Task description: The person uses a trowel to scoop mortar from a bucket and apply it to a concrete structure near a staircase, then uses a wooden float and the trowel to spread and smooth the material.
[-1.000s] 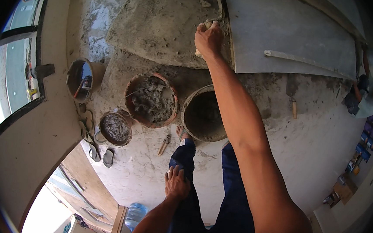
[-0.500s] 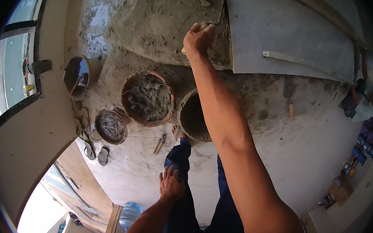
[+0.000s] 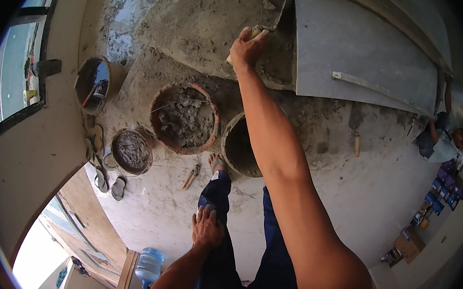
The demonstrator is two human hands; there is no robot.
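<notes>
Spreading below our right hand point(image 3: 247, 50), the pale floor point(image 3: 313, 216) is smeared grey; a mortar-caked surface point(image 3: 196, 38) lies under that hand, a mortar bucket point(image 3: 214, 131) to its left. Our left hand point(image 3: 207, 227) rests loosely spread on our trousers point(image 3: 218, 191), grasping nothing visible. Our right hand clenches a tool point(image 3: 256, 33), pale-handled, mud-smudged, with a thin bent shank.
</notes>
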